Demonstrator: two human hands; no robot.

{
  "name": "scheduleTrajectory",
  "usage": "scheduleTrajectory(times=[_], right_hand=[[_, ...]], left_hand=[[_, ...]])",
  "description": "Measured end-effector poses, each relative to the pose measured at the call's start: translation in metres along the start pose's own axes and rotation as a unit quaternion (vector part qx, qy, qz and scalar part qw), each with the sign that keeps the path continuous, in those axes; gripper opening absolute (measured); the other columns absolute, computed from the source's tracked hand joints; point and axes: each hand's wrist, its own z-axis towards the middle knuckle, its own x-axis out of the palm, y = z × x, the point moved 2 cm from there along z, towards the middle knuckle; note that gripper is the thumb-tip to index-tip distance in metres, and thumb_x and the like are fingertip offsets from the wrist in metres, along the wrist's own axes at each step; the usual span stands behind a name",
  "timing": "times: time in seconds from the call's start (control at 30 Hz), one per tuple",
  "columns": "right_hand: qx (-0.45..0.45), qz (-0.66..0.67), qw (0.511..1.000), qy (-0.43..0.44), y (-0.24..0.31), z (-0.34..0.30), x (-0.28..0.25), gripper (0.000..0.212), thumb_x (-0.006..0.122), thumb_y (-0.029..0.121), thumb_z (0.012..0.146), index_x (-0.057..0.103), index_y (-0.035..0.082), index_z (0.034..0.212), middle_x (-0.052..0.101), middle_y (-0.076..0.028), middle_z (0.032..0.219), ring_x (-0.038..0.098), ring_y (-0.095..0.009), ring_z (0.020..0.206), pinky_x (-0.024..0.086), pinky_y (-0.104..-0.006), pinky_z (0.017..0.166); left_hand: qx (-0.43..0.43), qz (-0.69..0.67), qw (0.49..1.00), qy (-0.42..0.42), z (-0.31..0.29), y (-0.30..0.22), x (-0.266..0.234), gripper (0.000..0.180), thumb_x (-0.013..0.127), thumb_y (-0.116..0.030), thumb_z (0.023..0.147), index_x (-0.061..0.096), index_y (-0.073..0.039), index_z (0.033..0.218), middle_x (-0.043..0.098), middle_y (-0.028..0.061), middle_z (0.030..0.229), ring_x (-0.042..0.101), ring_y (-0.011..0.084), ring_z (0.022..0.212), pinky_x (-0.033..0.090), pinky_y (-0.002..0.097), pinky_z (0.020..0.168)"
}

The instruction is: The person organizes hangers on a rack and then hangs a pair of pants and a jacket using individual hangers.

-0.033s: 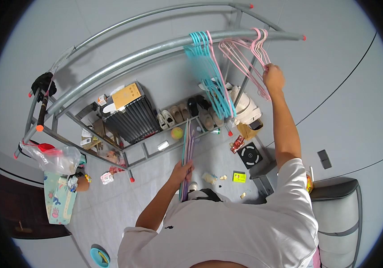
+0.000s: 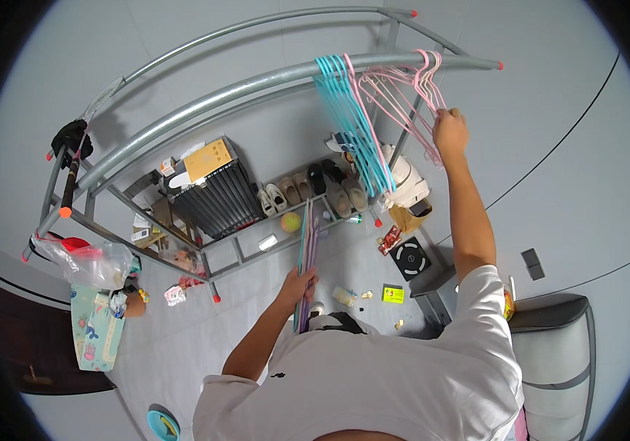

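Note:
My left hand [image 2: 299, 285] is closed around a bundle of thin hangers [image 2: 309, 246] in purple, teal and pale tones, held upright in front of my body. Up at the right end of the metal rail, my right hand [image 2: 450, 134] grips the edge of several pink hangers [image 2: 425, 77], whose hooks are over the rail. Just left of these, several turquoise hangers [image 2: 351, 121] hang close together. One pink hanger [image 2: 362, 110] hangs against their right side. My right fingers partly hide the pink hangers they hold.
The grey metal rack [image 2: 204, 105] spans the view, with shoes [image 2: 318, 180] and a black ribbed box [image 2: 219, 195] on its lower shelf. A plastic bag [image 2: 101, 264] hangs at its left end. A yellow-green box [image 2: 393, 293] and litter lie on the floor; a grey sofa [image 2: 556, 360] stands right.
The turquoise hangers have shifted slightly right and look less blurred. The pink hangers beside my right hand have swung a little. Both hands stay nearly in place.

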Motion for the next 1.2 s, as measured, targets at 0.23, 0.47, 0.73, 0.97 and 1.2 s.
scheduleTrajectory(times=[0.23, 0.47, 0.73, 0.97, 1.2], right_hand=[[-0.119, 0.04, 0.987, -0.097, 0.037, -0.034, -0.014, 0.019, 0.059, 0.018, 0.087, 0.07, 0.011, 0.1, 0.062, -0.013, 0.087, 0.063, -0.034, 0.079, 0.052, -0.0439, 0.068], [-0.098, 0.148, 0.984, -0.001, 0.078, -0.067, -0.02, 0.025, 0.058, 0.021, 0.089, 0.069, 0.006, 0.106, 0.064, -0.018, 0.095, 0.063, -0.037, 0.08, 0.05, -0.046, 0.07], [-0.053, -0.018, 0.984, -0.172, 0.051, -0.051, -0.04, 0.027, 0.064, 0.026, 0.085, 0.066, 0.004, 0.101, 0.06, -0.013, 0.095, 0.057, -0.032, 0.095, 0.048, -0.0423, 0.081], [-0.089, 0.099, 0.989, -0.068, -0.003, -0.03, -0.013, 0.018, 0.063, 0.02, 0.085, 0.067, 0.006, 0.096, 0.065, -0.015, 0.089, 0.064, -0.036, 0.07, 0.051, -0.0422, 0.065], [-0.042, 0.359, 0.932, 0.007, 0.003, -0.026, -0.032, 0.024, 0.061, 0.022, 0.09, 0.069, 0.003, 0.102, 0.062, -0.015, 0.07, 0.059, -0.031, 0.062, 0.047, -0.0366, 0.062]], left_hand=[[0.006, 0.031, 0.999, 0.031, 0.014, -0.01, -0.018, 0.026, 0.052, -0.027, 0.098, 0.045, -0.008, 0.081, 0.048, 0.0007, 0.065, 0.043, 0.0087, 0.043, 0.036, 0.0265, 0.039], [-0.036, 0.028, 0.998, 0.04, 0.024, -0.002, -0.017, 0.02, 0.052, -0.026, 0.098, 0.042, -0.009, 0.092, 0.048, 0.0016, 0.07, 0.041, 0.0083, 0.043, 0.036, 0.0259, 0.039], [-0.019, 0.016, 1.0, -0.003, 0.034, 0.015, 0.015, 0.03, 0.053, -0.033, 0.097, 0.046, -0.009, 0.082, 0.041, 0.0004, 0.052, 0.039, 0.0108, 0.039, 0.035, 0.0276, 0.038], [-0.004, -0.003, 0.999, -0.037, 0.038, 0.033, 0.057, 0.028, 0.054, -0.032, 0.097, 0.046, -0.009, 0.083, 0.046, 0.0013, 0.058, 0.04, 0.0106, 0.039, 0.035, 0.0275, 0.037], [-0.019, -0.031, 0.998, -0.053, 0.03, 0.056, 0.097, 0.023, 0.054, -0.027, 0.097, 0.044, -0.008, 0.089, 0.051, 0.0021, 0.069, 0.043, 0.0088, 0.044, 0.037, 0.0258, 0.039]])
